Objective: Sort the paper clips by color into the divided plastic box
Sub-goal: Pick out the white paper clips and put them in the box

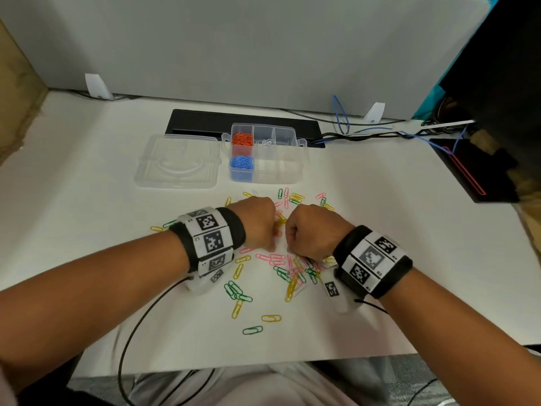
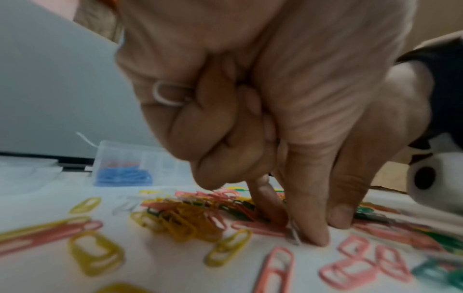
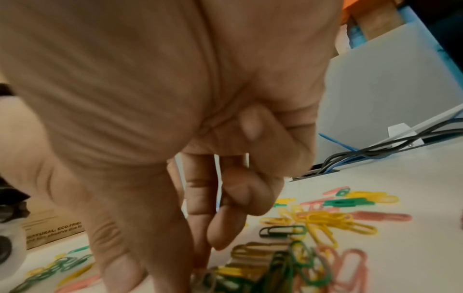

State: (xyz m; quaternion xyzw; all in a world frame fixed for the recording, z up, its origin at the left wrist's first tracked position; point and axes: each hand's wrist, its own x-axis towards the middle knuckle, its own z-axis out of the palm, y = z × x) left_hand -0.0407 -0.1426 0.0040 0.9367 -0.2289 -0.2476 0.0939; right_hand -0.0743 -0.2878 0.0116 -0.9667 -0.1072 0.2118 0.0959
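Yellow, pink, green and a few clear white paper clips (image 1: 292, 271) lie scattered on the white table. The divided plastic box (image 1: 301, 159) stands behind them, holding orange clips (image 1: 242, 139), blue clips (image 1: 241, 162) and white clips (image 1: 265, 143) in separate compartments. My left hand (image 1: 257, 224) is fisted over the pile. It keeps a white clip (image 2: 165, 95) in its curled fingers, while thumb and forefinger pinch another clear clip (image 2: 294, 235) on the table. My right hand (image 1: 310, 235) is curled right beside it, its thumb and forefinger (image 3: 175, 257) pointing down into the pile. What lies between them is hidden.
The box's clear lid (image 1: 178, 161) lies open to the left of the box. A black cable tray (image 1: 205, 121) and cables (image 1: 366, 133) run along the back. A dark device (image 1: 468, 171) sits at the right, and a grey partition closes off the rear.
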